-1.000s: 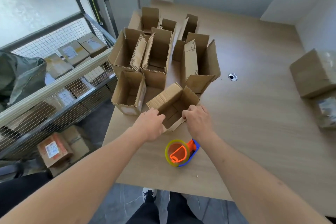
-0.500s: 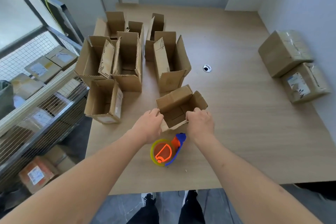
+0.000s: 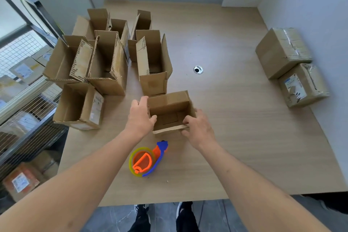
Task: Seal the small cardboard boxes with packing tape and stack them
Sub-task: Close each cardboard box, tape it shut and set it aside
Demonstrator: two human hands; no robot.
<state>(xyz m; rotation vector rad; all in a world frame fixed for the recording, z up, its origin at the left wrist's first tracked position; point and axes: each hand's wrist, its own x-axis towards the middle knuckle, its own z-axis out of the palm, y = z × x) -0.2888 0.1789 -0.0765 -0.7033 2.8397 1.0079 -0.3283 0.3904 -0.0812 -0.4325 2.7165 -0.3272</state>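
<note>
Hands grip one open box between them, left hand on its left wall, right hand pinching its near corner; tape dispenser lies nearer, just left.

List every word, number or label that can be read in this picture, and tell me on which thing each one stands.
No text is legible in the head view.
White label on the sealed box at the right: print too blurred to read.
White label on the open box at the table's left edge: too blurred.
Labels on the parcels behind the wire rack: too small to read.
Tape dispenser: no lettering visible.
</note>
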